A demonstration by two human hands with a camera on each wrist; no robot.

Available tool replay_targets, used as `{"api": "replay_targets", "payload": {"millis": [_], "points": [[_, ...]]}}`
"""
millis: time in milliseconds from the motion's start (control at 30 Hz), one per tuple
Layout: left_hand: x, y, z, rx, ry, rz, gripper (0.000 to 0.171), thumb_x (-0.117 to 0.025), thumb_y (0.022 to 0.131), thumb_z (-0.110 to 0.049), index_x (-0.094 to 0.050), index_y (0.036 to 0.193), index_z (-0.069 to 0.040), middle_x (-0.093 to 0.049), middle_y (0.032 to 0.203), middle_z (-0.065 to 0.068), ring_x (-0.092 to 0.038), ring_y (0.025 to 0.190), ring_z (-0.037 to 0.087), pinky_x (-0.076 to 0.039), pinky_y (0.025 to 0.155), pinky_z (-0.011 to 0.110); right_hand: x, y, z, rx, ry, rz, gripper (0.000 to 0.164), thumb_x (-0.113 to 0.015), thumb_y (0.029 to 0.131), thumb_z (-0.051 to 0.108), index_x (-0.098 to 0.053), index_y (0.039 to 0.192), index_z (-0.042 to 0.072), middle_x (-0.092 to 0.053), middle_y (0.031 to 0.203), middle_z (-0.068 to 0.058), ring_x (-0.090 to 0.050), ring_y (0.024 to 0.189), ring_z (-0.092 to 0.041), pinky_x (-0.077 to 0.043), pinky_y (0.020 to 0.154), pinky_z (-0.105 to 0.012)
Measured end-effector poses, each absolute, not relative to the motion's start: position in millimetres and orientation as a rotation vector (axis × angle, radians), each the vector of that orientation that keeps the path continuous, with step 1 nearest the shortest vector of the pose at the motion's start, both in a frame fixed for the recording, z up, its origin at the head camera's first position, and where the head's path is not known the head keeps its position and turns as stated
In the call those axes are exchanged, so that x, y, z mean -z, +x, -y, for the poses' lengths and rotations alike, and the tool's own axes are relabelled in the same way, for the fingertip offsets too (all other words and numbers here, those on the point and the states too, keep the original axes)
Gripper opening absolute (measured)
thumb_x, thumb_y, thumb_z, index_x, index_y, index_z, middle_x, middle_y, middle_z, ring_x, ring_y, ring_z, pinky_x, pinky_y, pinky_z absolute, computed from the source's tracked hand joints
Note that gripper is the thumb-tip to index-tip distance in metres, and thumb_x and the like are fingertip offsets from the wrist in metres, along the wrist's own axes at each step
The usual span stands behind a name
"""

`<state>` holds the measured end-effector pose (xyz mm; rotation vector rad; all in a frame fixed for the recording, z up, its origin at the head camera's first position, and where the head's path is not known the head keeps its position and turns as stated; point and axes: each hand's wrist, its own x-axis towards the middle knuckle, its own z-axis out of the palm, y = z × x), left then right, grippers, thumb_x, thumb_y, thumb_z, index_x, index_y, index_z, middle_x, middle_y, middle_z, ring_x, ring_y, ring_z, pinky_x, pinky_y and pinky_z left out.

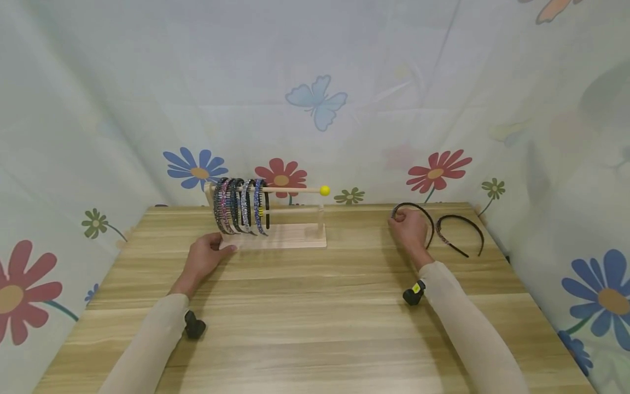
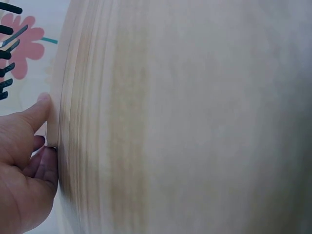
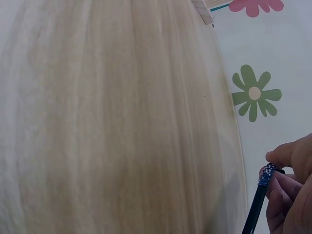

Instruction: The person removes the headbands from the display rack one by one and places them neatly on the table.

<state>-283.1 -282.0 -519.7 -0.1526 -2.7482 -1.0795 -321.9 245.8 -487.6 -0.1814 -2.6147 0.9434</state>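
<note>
A wooden headband stand is at the back left of the table, with several glittery headbands hanging on its upper rod. My left hand grips the front left corner of the base, thumb and fingers on either side of it. Off to the right, my right hand pinches a black headband by a part set with sparkling stones. That sparkle shows between thumb and fingers in the right wrist view, where the black band runs down from them. Another black headband lies just right of this hand.
The upper rod ends in a yellow ball, pointing right. Behind the wood-grain table hangs a pale curtain printed with flowers and a butterfly. A small black camera is strapped to each wrist.
</note>
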Motion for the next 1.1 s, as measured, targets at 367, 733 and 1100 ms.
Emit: {"api": "replay_targets", "payload": {"millis": [367, 733, 1100], "points": [[521.1, -284.5, 283.7, 1.064, -0.147, 2.756, 0.038, -0.078, 0.092, -0.028, -0.051, 0.078, -0.008, -0.041, 0.067, 0.002, -0.035, 0.063, 0.018, -0.03, 0.059, 0.033, 493.3, -320.1, -248.0, -0.952, -0.138, 2.66, 0.019, -0.073, 0.091, 0.016, -0.077, 0.103, 0.002, -0.076, 0.102, -0.018, -0.073, 0.094, -0.035, -0.054, 0.082, -0.052], [521.6, -286.0, 284.4, 1.052, -0.157, 2.766, 0.039, -0.078, 0.093, -0.03, -0.049, 0.077, -0.009, -0.041, 0.067, 0.002, -0.036, 0.063, 0.018, -0.031, 0.059, 0.034, 498.3, -318.3, -252.0, -0.985, -0.144, 2.695, 0.03, -0.071, 0.091, 0.018, -0.075, 0.114, 0.0, -0.075, 0.109, -0.019, -0.071, 0.099, -0.037, -0.054, 0.087, -0.053], [520.3, -284.2, 283.6, 1.059, -0.147, 2.762, 0.041, -0.078, 0.093, -0.03, -0.048, 0.076, -0.008, -0.038, 0.066, 0.002, -0.033, 0.062, 0.017, -0.029, 0.059, 0.033, 502.6, -317.8, -255.6, -1.002, -0.133, 2.696, 0.031, -0.073, 0.091, 0.021, -0.076, 0.114, 0.001, -0.075, 0.109, -0.018, -0.072, 0.097, -0.036, -0.055, 0.086, -0.052]]}}
